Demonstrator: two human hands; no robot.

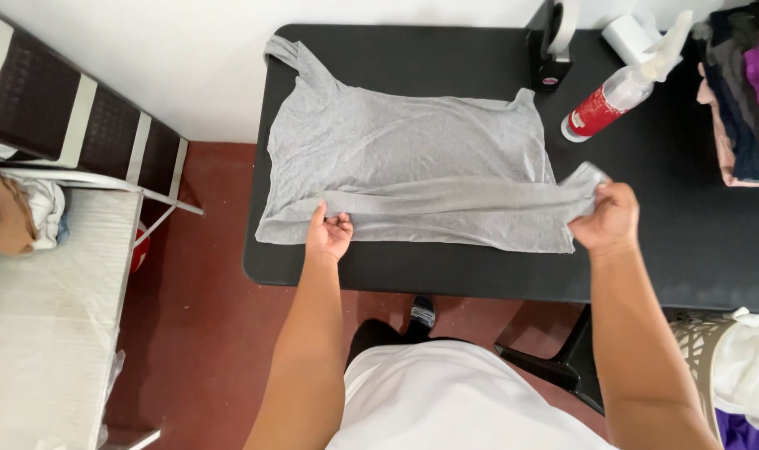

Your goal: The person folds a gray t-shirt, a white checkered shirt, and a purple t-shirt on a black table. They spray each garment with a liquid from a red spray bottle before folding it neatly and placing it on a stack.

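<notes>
On the black rectangular table [688,250], a thin grey cotton T-shirt [413,150] lies spread flat, its near edge folded over into a long band. The left hand [329,235] pinches that fold near the shirt's left edge; the right hand [606,220] is closed around the right end. Bare tabletop stays open nearer, while a red-labelled spray bottle [617,96] and stacked folded clothes [742,92] crowd the far right.

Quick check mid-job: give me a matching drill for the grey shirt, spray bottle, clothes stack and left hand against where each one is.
Things:
1. grey shirt
2. spray bottle
3. clothes stack
4. left hand

Places or states:
A. at the table's far right edge
B. spread flat across the black table
C. gripping the shirt's near folded edge
D. lying tilted, right of the shirt

Pairs: 1-B, 2-D, 3-A, 4-C
</notes>
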